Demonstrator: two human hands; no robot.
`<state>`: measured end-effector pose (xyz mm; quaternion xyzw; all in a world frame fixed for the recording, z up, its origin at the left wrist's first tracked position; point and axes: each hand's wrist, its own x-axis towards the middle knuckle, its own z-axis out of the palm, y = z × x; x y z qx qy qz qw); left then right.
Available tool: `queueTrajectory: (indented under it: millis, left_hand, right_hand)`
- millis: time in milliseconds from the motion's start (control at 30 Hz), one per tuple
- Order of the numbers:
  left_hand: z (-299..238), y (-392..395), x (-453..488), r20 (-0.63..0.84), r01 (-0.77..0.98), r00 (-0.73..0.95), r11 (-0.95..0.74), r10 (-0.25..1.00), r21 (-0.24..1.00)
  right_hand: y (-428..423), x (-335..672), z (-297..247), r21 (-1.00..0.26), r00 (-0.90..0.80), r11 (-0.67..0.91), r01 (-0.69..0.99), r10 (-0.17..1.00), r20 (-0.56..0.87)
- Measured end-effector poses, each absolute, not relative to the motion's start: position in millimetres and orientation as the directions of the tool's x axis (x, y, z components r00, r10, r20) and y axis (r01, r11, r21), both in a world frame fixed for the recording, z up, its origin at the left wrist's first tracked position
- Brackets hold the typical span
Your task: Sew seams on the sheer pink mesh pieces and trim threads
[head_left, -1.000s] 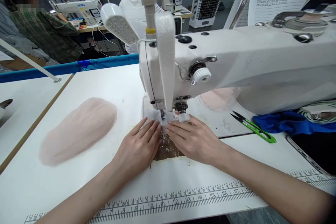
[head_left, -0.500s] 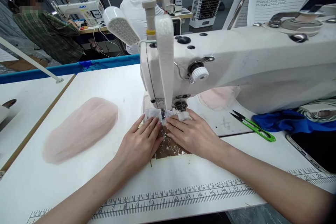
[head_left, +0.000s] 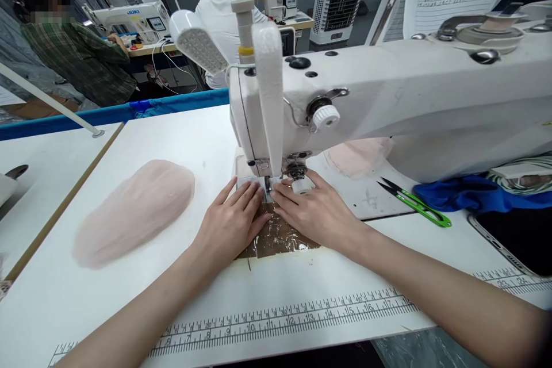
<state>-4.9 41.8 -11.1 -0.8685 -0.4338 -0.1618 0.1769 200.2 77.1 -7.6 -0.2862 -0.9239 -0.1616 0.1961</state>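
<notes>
My left hand (head_left: pixel 233 215) lies flat to the left of the presser foot (head_left: pixel 268 184) of a white sewing machine (head_left: pixel 366 86). Its fingers are stretched out, with the tips on a small pale, sheer-looking piece of fabric (head_left: pixel 246 175) at the needle area. To the right of the foot, my right hand (head_left: pixel 321 213) rests with fingers extended, their tips close to the foot and partly behind a white knob. Both hands press down rather than grip. Below them, a shiny brown taped patch (head_left: pixel 284 236) shows on the table. My fingers hide most of the fabric.
A sheer pink fabric piece (head_left: pixel 138 213) lies left, another pink piece (head_left: pixel 357 156) behind the needle. Green thread snips (head_left: pixel 416 202), blue cloth (head_left: pixel 466 194) and a phone (head_left: pixel 513 241) lie right. A printed ruler (head_left: pixel 276 322) runs along the front edge. Two people sit beyond.
Both hands have slid slightly forward toward the presser foot, so more of the brown patch shows between and below them. The view has shifted a little.
</notes>
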Motion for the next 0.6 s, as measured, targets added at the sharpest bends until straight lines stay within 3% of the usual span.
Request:
queueTrajectory:
  millis: [400,600]
  left_hand:
    - [-9.4,51.0,-11.1,0.386,0.861,0.49,-0.502,0.782,-0.077]
    - [1.3,36.6,-4.6,0.398,0.887,0.461,-0.422,0.793,-0.187]
  right_hand:
    - [76.2,206.7,0.3,0.115,-0.726,0.786,0.607,0.49,0.484]
    - [71.7,208.5,4.5,0.091,-0.708,0.791,0.605,0.484,0.514]
